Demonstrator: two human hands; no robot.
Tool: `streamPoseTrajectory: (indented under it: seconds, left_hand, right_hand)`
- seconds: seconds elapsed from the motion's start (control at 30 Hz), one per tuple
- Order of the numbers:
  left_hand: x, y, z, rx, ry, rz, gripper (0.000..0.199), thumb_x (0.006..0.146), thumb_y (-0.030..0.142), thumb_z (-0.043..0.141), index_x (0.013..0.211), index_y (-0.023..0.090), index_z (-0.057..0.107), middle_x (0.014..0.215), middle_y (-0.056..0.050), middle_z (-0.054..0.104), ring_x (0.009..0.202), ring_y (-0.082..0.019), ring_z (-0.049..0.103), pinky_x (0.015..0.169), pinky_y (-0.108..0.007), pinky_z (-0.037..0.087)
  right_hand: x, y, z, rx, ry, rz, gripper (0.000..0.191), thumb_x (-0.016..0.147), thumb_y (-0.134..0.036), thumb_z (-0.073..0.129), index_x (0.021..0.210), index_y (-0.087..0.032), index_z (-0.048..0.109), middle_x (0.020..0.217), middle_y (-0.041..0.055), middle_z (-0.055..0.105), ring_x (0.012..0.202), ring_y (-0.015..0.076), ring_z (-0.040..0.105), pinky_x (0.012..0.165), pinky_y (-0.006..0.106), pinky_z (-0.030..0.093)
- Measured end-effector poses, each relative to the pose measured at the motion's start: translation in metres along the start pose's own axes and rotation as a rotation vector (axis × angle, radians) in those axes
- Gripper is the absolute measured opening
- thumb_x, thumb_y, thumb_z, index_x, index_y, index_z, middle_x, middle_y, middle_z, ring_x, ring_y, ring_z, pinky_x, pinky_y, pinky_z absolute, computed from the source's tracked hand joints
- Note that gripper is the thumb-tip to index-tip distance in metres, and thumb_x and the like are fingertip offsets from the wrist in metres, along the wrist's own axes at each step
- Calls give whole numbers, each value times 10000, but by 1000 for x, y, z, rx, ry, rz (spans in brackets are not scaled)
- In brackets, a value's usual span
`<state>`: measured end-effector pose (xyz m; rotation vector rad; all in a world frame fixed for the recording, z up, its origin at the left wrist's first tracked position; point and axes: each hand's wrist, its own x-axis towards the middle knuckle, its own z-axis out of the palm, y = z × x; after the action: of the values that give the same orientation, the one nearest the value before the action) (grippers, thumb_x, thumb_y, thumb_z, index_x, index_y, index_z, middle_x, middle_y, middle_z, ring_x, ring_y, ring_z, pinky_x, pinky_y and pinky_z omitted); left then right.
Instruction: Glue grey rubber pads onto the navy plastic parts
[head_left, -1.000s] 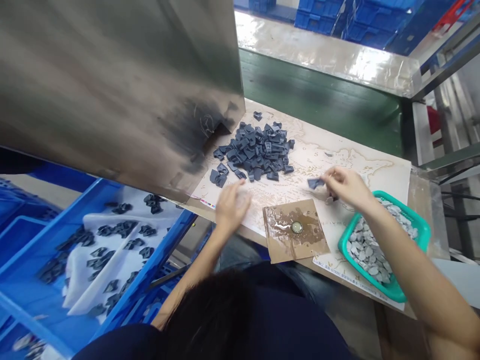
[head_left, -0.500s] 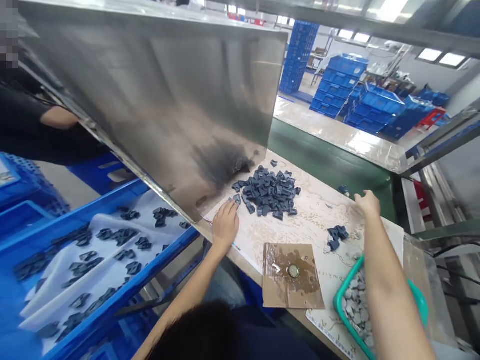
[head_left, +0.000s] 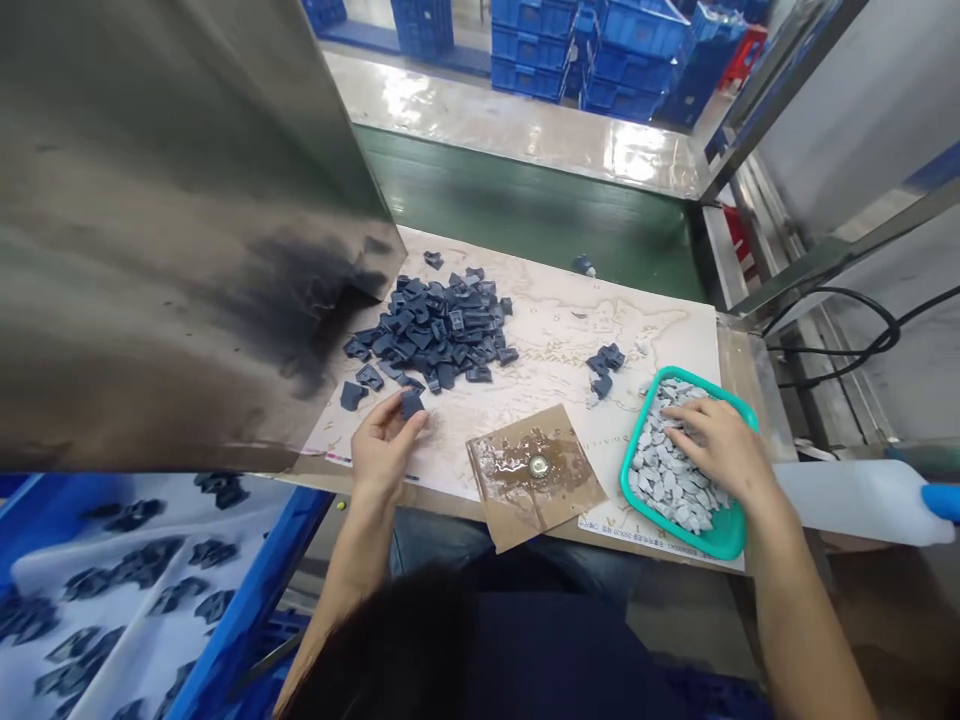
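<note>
Between the thumb and fingers of my left hand (head_left: 384, 440) is a dark blue piece (head_left: 412, 404), just in front of a pile of dark pieces (head_left: 442, 330). My right hand (head_left: 712, 440) reaches into a green basket (head_left: 634, 450) of small grey-white pieces (head_left: 671, 480); its fingertips touch them, and whether it pinches one is hidden. A brown cardboard square (head_left: 517, 500), wet and shiny, lies between my hands with a small round metal thing (head_left: 539, 466) on it. A few dark pieces (head_left: 606, 362) sit left of the basket.
A large metal panel (head_left: 165, 240) stands at the left. Below it, a blue tray (head_left: 247, 600) holds more dark pieces on white cloth. Behind the paper-covered table (head_left: 547, 370) runs a green belt (head_left: 525, 200). A white bottle (head_left: 862, 500) lies at the right.
The view has turned down and right. My left hand has lifted a dark piece. My right hand has moved from the table's far edge into the basket. The cardboard sits at another angle.
</note>
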<state>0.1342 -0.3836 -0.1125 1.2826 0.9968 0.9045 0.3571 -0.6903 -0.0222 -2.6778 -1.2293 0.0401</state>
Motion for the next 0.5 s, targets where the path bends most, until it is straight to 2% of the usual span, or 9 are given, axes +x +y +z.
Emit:
streamPoseTrajectory:
  seconds: [0.07, 0.13, 0.23, 0.3, 0.4, 0.5]
  left_hand:
    - [-9, 4, 8, -108, -74, -95, 556, 468, 403, 822, 935, 141, 674, 968, -79, 684, 900, -204, 653, 811, -306, 545]
    - [-17, 5, 15, -177, -116, -134, 534, 465, 417, 835, 897, 150, 670, 964, -74, 688, 881, -185, 657, 758, -259, 550]
    - [-26, 0, 22, -200, -155, -98, 466, 534, 425, 815, 883, 166, 647, 996, -79, 685, 905, -183, 664, 700, -230, 561]
    - [-29, -6, 23, -162, -213, -57, 433, 598, 443, 776, 902, 171, 634, 1009, -83, 678, 864, -184, 676, 640, -234, 573]
    - [-30, -16, 22, -73, -319, -6, 419, 642, 455, 737, 928, 164, 640, 972, -77, 667, 784, -166, 675, 601, -235, 579]
    - [-30, -22, 20, 9, -346, 34, 414, 678, 439, 708, 980, 163, 648, 959, -70, 651, 781, -148, 658, 627, -223, 580]
  right_hand:
    - [-4, 0, 8, -42, 32, -83, 290, 843, -288, 448, 931, -195, 707, 969, 97, 667, 939, 280, 600, 751, 384, 472]
    - [-6, -1, 13, -82, 17, -121, 310, 848, -280, 424, 992, -202, 687, 1028, 88, 669, 977, 274, 599, 784, 393, 464]
    - [-10, -3, 16, -169, 39, -129, 338, 862, -264, 401, 1074, -189, 653, 1040, 97, 683, 970, 288, 610, 837, 454, 430]
    - [-13, -3, 16, -205, 68, -126, 332, 873, -224, 377, 1034, -178, 664, 974, 107, 696, 914, 282, 625, 854, 467, 415]
    - [-14, -4, 13, -188, 88, -126, 322, 853, -179, 371, 933, -172, 683, 865, 113, 690, 830, 271, 632, 760, 417, 454]
    - [-11, -9, 5, 30, 129, -52, 274, 820, -221, 443, 940, -175, 685, 829, 98, 667, 717, 235, 623, 647, 362, 495]
